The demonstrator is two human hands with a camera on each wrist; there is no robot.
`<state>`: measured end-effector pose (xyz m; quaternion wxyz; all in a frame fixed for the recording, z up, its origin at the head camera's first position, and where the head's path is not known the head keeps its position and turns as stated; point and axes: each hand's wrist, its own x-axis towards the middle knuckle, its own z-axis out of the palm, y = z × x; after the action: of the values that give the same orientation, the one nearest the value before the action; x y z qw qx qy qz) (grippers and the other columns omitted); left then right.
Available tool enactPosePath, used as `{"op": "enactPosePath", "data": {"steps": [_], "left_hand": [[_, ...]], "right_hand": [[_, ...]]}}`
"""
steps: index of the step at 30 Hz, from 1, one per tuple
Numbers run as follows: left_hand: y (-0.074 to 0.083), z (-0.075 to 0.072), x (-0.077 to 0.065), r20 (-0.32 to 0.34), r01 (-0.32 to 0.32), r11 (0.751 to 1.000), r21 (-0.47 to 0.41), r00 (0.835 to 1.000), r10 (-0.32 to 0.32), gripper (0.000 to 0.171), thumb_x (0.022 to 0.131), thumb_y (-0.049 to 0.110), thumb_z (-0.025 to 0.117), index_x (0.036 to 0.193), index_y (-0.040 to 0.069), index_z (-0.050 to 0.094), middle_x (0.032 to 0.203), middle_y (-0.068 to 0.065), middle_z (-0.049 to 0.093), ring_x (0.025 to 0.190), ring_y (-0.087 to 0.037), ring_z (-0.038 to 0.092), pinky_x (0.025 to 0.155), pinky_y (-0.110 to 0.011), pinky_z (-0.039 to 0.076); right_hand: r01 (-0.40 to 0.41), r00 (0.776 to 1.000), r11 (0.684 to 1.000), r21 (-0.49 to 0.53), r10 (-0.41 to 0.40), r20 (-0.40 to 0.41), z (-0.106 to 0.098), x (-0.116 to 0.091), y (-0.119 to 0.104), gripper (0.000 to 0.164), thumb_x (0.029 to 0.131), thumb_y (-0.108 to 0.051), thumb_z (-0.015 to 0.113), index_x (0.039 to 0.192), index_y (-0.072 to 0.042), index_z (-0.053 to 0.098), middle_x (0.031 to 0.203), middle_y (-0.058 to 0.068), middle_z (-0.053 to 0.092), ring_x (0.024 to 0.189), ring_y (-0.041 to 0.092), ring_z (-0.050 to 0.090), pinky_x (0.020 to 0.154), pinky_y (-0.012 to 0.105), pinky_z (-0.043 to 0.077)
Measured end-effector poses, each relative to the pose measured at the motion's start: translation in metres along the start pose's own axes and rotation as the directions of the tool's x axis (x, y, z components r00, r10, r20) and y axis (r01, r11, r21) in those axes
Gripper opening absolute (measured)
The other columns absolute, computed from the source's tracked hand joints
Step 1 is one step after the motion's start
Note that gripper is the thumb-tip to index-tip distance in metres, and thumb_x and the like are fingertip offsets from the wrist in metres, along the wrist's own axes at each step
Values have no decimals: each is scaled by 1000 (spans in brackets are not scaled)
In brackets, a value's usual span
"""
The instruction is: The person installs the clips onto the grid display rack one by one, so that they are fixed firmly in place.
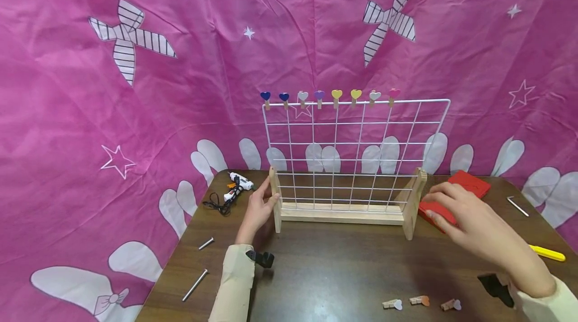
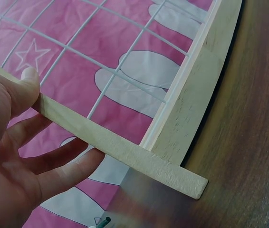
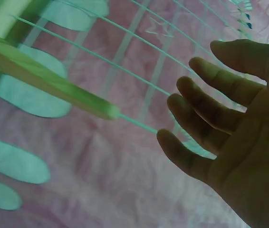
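A white wire grid [image 1: 347,160] stands upright on the table in a wooden stand. Several small heart clothespins [image 1: 319,95] in blue, white, purple, yellow and pink line its top wire. My left hand [image 1: 258,212] grips the stand's left wooden upright [image 2: 120,149], thumb on one side and fingers on the other. Beside the right wooden upright [image 1: 412,206], my right hand [image 1: 474,221] hovers with spread, slightly bent fingers. The right wrist view shows nothing in that hand. On the near table lie a white-heart clothespin [image 1: 397,304], an orange one [image 1: 425,301] and a pale pink one [image 1: 457,304].
Behind the left hand lies a white glue gun [image 1: 244,181] with a black cord. Two bolts [image 1: 195,285] lie at the left. Red objects [image 1: 469,184], a hex key [image 1: 518,205] and a yellow handle [image 1: 548,253] are at the right. Pink cloth [image 1: 217,86] hangs behind the table.
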<state>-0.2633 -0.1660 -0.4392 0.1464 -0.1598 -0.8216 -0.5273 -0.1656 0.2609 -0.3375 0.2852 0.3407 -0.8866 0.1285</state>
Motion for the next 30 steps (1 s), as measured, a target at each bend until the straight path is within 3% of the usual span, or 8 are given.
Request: {"op": "enactPosePath", "data": {"steps": [2,8,11,13,16,19,26,30], "left_hand": [[0,0,0,4,11,1000,-4,1000,-11,57,87,0,60,139,-2,36,100,-28,63,92,-36,62,77,-42,55],[0,1,1,28,26,999,-25,999,-25,58,88,0,58,140,-3,33,104,-30,61,95,-35,61,79,-43,54],[0,1,1,25,28,999,-24,999,-28,58,88,-1,58,140,-4,33,104,-30,60,96,-36,61,79,-44,54],[-8,3,2,18,27,999,-32,999,-27,59,88,-1,59,141,-3,33,104,-31,60,95,-37,61,78,-46,54],[-24,5,5,11,34,999,-37,999,-34,60,88,3,59,142,0,33,103,-29,61,95,-35,61,78,-45,54],[-36,8,7,7,32,999,-29,999,-32,60,89,7,60,142,3,33,103,-26,63,95,-33,62,79,-42,54],[-38,8,6,10,56,998,-43,998,-56,61,90,8,60,144,9,32,109,-25,61,98,-30,61,82,-43,53],[-38,8,6,12,53,998,-44,999,-53,61,90,7,59,144,11,33,110,-24,60,98,-29,61,82,-41,53]], "right_hand": [[-8,1000,1000,-4,8,21,8,-15,-1,30,68,-10,77,95,-17,64,97,-9,55,87,11,52,73,26,41],[-30,996,999,-15,31,79,32,-64,4,36,60,-12,82,91,-22,64,92,-15,52,76,2,52,64,19,43],[-77,979,997,-9,78,189,44,-92,9,38,57,-13,83,90,-20,65,91,-13,53,77,5,54,60,23,47],[-168,927,986,2,157,340,50,-107,13,39,58,-15,83,92,-17,66,95,-7,56,82,11,56,61,30,50],[-328,770,945,6,263,581,57,-125,19,38,60,-19,82,94,-15,66,96,-1,55,84,22,55,63,42,51],[-433,639,901,24,288,714,64,-137,25,38,59,-19,81,93,-18,65,94,-2,53,83,23,51,61,40,49],[-509,591,848,150,217,777,74,-150,34,29,66,-17,79,90,-27,65,81,-6,44,73,13,40,54,24,35],[-495,603,859,132,230,764,75,-151,34,26,67,-18,78,87,-29,66,81,-7,43,73,12,40,53,24,36]]}}
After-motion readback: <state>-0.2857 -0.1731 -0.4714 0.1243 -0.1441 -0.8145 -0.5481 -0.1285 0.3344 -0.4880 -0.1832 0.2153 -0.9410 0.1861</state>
